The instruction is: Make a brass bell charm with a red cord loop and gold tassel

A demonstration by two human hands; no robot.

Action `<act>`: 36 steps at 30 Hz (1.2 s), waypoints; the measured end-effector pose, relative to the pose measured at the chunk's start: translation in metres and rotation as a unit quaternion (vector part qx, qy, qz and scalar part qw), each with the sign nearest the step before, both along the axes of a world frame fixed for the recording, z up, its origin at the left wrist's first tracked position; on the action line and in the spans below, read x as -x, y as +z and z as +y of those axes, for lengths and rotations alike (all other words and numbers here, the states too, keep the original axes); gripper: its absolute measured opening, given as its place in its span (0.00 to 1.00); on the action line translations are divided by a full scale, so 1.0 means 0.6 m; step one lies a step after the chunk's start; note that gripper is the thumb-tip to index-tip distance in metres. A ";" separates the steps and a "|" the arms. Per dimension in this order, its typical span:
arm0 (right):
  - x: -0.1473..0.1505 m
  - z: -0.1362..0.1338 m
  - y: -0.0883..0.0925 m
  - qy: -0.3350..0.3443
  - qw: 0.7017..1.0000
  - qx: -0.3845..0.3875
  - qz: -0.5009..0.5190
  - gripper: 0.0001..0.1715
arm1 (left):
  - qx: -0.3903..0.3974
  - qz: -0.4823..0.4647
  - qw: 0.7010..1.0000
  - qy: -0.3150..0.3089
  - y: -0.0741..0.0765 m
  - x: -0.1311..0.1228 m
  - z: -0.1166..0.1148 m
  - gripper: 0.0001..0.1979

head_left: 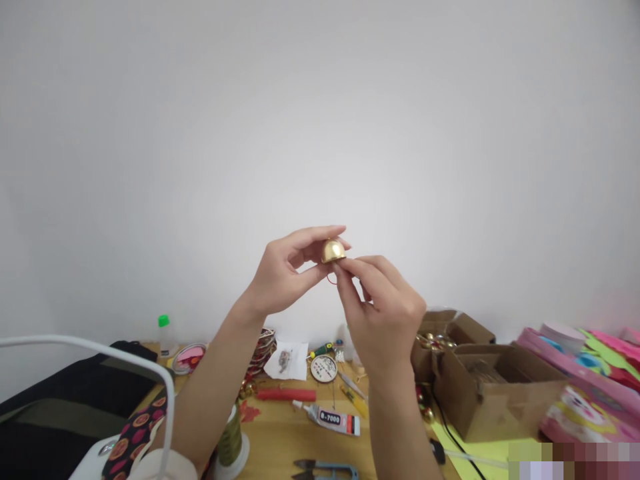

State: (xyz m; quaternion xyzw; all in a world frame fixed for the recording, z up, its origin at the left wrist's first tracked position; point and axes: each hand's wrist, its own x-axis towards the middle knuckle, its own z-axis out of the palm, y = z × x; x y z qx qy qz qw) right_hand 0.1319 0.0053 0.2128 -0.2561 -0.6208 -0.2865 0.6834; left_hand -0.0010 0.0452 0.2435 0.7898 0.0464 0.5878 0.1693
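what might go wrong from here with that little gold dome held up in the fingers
The gold dome looks smooth and sits between the thumb and fingers of the left hand, so it might slip and drop onto the cluttered table.
The thin red loop hangs just under it, close to the right hand, and might snag on a finger.
The snips lie with blades apart, so a lowered hand might get nicked.

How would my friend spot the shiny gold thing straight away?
Find the pale wall, then the left hand and right hand raised before it. Between their fingertips is a small gold dome, with a red loop just below. Unlike the gold balls lower right, it's held up in the air.
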 end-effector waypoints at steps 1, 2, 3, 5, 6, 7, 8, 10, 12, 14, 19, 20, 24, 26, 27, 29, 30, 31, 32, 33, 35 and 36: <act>0.000 -0.001 0.001 0.002 1.000 0.001 0.004 0.05 | -0.002 0.000 1.000 -0.001 0.000 0.000 0.000 0.18; 0.000 -0.001 0.001 0.007 1.000 0.003 0.008 0.05 | -0.004 0.001 1.000 -0.002 0.000 0.000 0.000 0.18; 0.000 -0.002 0.002 0.011 1.000 0.006 0.013 0.05 | -0.005 0.002 1.000 -0.003 0.000 0.000 0.001 0.18; 0.000 -0.003 0.002 0.020 0.999 0.017 0.023 0.06 | -0.002 0.003 1.000 -0.002 0.001 0.000 0.000 0.18; 0.000 -0.003 0.002 0.024 0.999 0.026 0.026 0.06 | 0.000 0.004 1.000 0.001 0.001 0.000 0.000 0.18; 0.000 -0.003 0.002 0.028 0.999 0.035 0.028 0.06 | 0.003 0.004 1.000 0.003 0.001 -0.001 0.000 0.18; -0.001 -0.003 0.002 0.032 0.998 0.043 0.029 0.06 | 0.005 0.004 1.000 0.006 0.001 -0.001 0.000 0.17; -0.001 -0.003 0.001 0.039 0.997 0.054 0.029 0.06 | 0.009 0.004 1.000 0.012 0.000 -0.002 0.000 0.17; 0.000 -0.001 0.000 0.038 0.997 0.059 0.028 0.07 | 0.013 0.005 1.000 0.020 0.000 -0.002 0.000 0.18; 0.001 0.000 -0.001 0.030 0.997 0.062 0.029 0.07 | 0.015 0.006 1.000 0.026 0.000 -0.002 0.000 0.18; 0.006 0.004 -0.002 0.019 0.998 0.054 0.040 0.06 | 0.024 0.000 0.999 0.021 0.000 0.000 0.002 0.18; 0.006 0.004 -0.002 0.019 0.998 0.054 0.038 0.06 | 0.029 -0.002 0.999 0.019 -0.001 0.000 0.003 0.18; 0.008 0.003 -0.003 0.014 0.998 0.059 0.013 0.07 | 0.054 -0.010 0.998 0.003 -0.002 0.002 0.008 0.18; 0.009 0.003 -0.005 0.017 0.998 0.062 0.005 0.09 | 0.068 -0.015 0.998 -0.005 -0.003 0.002 0.010 0.19; 0.010 0.003 -0.006 0.021 0.998 0.064 0.003 0.10 | 0.073 -0.018 0.997 -0.011 -0.003 0.002 0.010 0.19; 0.012 0.004 -0.008 0.030 0.997 0.065 -0.002 0.12 | 0.085 -0.022 0.996 -0.022 -0.002 0.001 0.010 0.19; 0.012 0.004 -0.009 0.033 0.997 0.065 -0.004 0.13 | 0.090 -0.023 0.995 -0.027 -0.002 0.001 0.010 0.19; 0.013 0.004 -0.010 0.035 0.997 0.063 -0.006 0.14 | 0.094 -0.024 0.995 -0.030 -0.002 0.001 0.009 0.19; 0.014 0.004 -0.010 0.035 0.997 0.062 -0.006 0.14 | 0.097 -0.025 0.994 -0.032 -0.002 0.001 0.008 0.19; 0.015 0.005 -0.011 0.035 0.998 0.061 -0.008 0.15 | 0.100 -0.027 0.994 -0.032 -0.002 0.000 0.008 0.19; 0.016 0.006 -0.011 0.033 0.998 0.060 -0.011 0.15 | 0.105 -0.031 0.993 -0.031 -0.002 0.000 0.007 0.18; 0.017 0.007 -0.012 0.033 0.998 0.059 -0.012 0.16 | 0.107 -0.034 0.993 -0.032 -0.002 0.000 0.007 0.18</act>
